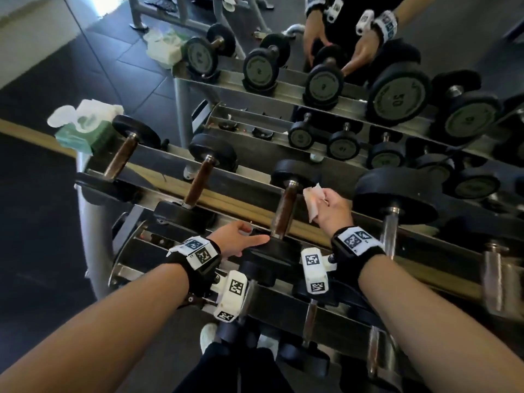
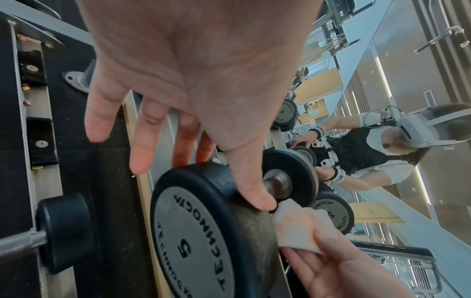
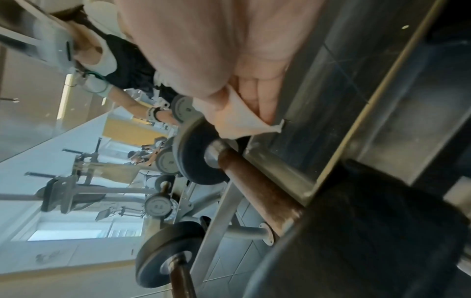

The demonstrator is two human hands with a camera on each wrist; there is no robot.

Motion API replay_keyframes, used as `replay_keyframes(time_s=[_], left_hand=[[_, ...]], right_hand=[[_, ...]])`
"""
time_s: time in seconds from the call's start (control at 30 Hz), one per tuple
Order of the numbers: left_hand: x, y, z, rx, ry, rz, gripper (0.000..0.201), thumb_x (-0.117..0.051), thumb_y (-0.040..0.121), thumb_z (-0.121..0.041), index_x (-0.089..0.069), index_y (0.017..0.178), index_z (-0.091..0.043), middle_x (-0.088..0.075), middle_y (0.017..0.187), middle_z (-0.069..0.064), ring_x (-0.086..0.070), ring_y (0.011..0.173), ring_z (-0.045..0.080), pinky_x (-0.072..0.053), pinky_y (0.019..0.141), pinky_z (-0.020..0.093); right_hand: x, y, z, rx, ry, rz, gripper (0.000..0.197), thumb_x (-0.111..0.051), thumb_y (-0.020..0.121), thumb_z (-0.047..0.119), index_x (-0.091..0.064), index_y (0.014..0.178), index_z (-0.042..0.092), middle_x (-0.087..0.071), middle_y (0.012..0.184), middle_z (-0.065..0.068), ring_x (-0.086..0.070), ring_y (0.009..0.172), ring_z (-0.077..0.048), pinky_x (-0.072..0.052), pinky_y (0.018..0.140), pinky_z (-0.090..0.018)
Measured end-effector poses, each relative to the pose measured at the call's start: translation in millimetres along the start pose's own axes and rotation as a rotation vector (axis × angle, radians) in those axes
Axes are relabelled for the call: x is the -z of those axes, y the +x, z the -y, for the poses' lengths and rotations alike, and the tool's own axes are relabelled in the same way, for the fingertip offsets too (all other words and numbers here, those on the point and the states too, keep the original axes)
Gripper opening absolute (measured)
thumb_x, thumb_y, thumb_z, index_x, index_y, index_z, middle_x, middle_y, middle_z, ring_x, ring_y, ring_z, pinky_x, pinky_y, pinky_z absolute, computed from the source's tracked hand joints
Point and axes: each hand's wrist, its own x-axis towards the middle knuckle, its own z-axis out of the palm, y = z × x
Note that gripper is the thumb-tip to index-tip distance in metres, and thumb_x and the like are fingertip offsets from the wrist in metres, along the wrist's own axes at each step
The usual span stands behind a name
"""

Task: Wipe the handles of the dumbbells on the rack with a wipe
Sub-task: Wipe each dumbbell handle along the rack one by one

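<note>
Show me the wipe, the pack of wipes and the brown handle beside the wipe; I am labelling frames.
wipe [image 1: 313, 201], head view, middle of the sheet.
pack of wipes [image 1: 85, 129], head view, green top.
brown handle [image 1: 285, 212], head view, mid-shaft.

Right hand [image 1: 333, 209] with wipe [image 1: 313, 199] beside dumbbell handle [image 1: 284, 211]; left hand [image 1: 236, 241] near.

End plate of dumbbell [image 2: 193, 238]: brand lettering curved round rim, seen mirrored, apparently "TECHNOGYM"; numeral "5" at centre. Reflected large dumbbell plate [image 1: 398, 95]: numeral "50". Remaining plate markings too blurred to read. Wrist-band tags [image 1: 198, 251]: black-and-white coded squares, no text.
</note>
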Motion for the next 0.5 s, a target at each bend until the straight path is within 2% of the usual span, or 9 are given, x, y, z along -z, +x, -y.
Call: replay_keyframes(time_s=[0.07,0.13,0.17,0.23,0.3,0.33,0.4,0.43,0.5], left_hand=[[1,2,1,-0.008,0.019,0.003,0.080,-0.065,0.069,-0.075,-0.049,0.132,-0.029,-0.062,0.105,-0.011,-0.069,0.085,0.010,-0.053,0.052,0.026],[2,4,0,-0.011,0.057,0.001,0.080,-0.065,0.066,-0.078,-0.051,0.129,-0.030,-0.064,0.104,-0.009,-0.069,0.085,0.009,-0.059,0.063,0.033],[2,5,-1,-0.009,0.075,-0.002,0.080,-0.065,0.064,-0.079,-0.051,0.127,-0.032,-0.065,0.102,-0.008,-0.069,0.085,0.009,-0.060,0.069,0.035],[5,8,-2,-0.002,0.113,-0.004,0.082,-0.064,0.061,-0.082,-0.051,0.127,-0.034,-0.067,0.100,-0.006,-0.069,0.085,0.009,-0.060,0.076,0.036],[7,11,-2,0.001,0.140,0.008,0.085,-0.063,0.057,-0.084,-0.051,0.126,-0.035,-0.069,0.100,-0.006,-0.069,0.085,0.007,-0.060,0.077,0.037],[7,12,-2,0.002,0.148,0.016,0.087,-0.063,0.055,-0.085,-0.051,0.126,-0.035,-0.069,0.099,-0.007,-0.069,0.084,0.006,-0.060,0.077,0.037],[9,14,-2,0.001,0.165,0.023,0.088,-0.063,0.054,-0.085,-0.051,0.125,-0.036,-0.068,0.099,-0.008,-0.069,0.082,0.005,-0.061,0.077,0.036],[9,15,-2,0.000,0.172,0.027,0.087,-0.063,0.054,-0.085,-0.051,0.125,-0.036,-0.068,0.099,-0.008,-0.069,0.082,0.004,-0.061,0.077,0.036],[10,16,-3,0.000,0.178,0.036,0.084,-0.065,0.058,-0.083,-0.050,0.126,-0.036,-0.066,0.099,-0.010,-0.069,0.084,0.004,-0.060,0.078,0.036]], right_hand=[[-18,-3,-4,0.006,-0.028,-0.037,0.026,-0.047,0.102,0.023,-0.064,0.120,0.015,-0.067,0.119,-0.011,-0.060,0.108,-0.027,-0.044,0.095,-0.032],[-34,-8,-6,0.005,0.009,-0.013,0.032,-0.046,0.104,0.024,-0.063,0.130,0.015,-0.066,0.124,-0.006,-0.059,0.115,-0.022,-0.043,0.098,-0.026],[-40,-11,-9,0.007,0.046,0.013,0.033,-0.048,0.104,0.026,-0.064,0.132,0.018,-0.067,0.124,-0.001,-0.059,0.115,-0.017,-0.043,0.097,-0.019],[-46,-21,-16,0.021,0.083,0.064,0.031,-0.049,0.104,0.030,-0.064,0.131,0.027,-0.067,0.116,0.009,-0.059,0.110,-0.007,-0.037,0.082,0.003],[-45,-32,-26,0.100,-0.055,0.126,0.032,-0.047,0.105,0.023,-0.064,0.129,0.033,-0.066,0.115,0.009,-0.056,0.108,-0.004,-0.030,0.081,0.008],[-43,-37,-32,0.168,-0.137,0.166,0.035,-0.046,0.104,0.016,-0.064,0.129,0.033,-0.067,0.120,0.007,-0.056,0.112,-0.006,-0.030,0.090,0.005],[-37,-44,-39,0.277,-0.294,0.274,0.040,-0.047,0.101,0.007,-0.066,0.129,0.030,-0.068,0.125,0.001,-0.060,0.118,-0.015,-0.039,0.106,-0.018],[-34,-45,-40,0.294,-0.343,0.322,0.041,-0.047,0.100,0.005,-0.067,0.126,0.029,-0.069,0.124,-0.002,-0.061,0.117,-0.019,-0.043,0.106,-0.029],[-28,-42,-37,0.247,-0.306,0.368,0.040,-0.049,0.099,0.005,-0.074,0.111,0.034,-0.073,0.109,0.002,-0.065,0.106,-0.008,-0.048,0.097,-0.034]])
